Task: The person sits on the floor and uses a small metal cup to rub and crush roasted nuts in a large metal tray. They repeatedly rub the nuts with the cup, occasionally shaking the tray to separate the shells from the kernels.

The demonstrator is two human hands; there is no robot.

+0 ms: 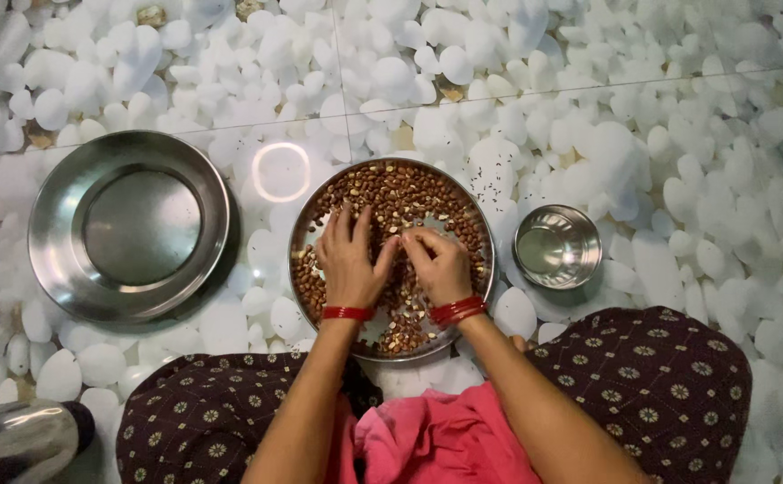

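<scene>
The plate (479,235) under the peanuts (400,202) is shiny metal, like the empty plate (60,260) at left and the small bowl (557,246) at right. The floor (642,134) is glossy, pebble-printed tile. The bangles (456,310) are smooth and glossy; the trousers (660,376) are matt printed cloth.

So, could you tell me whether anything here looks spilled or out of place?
Small dark specks lie scattered on the floor just past the far rim of the peanut plate, like bits spilled out. The large empty plate and small bowl sit upright, undisturbed.

glossy floor tiles (642,108) printed with white pebbles, perhaps lamp-lit
</scene>
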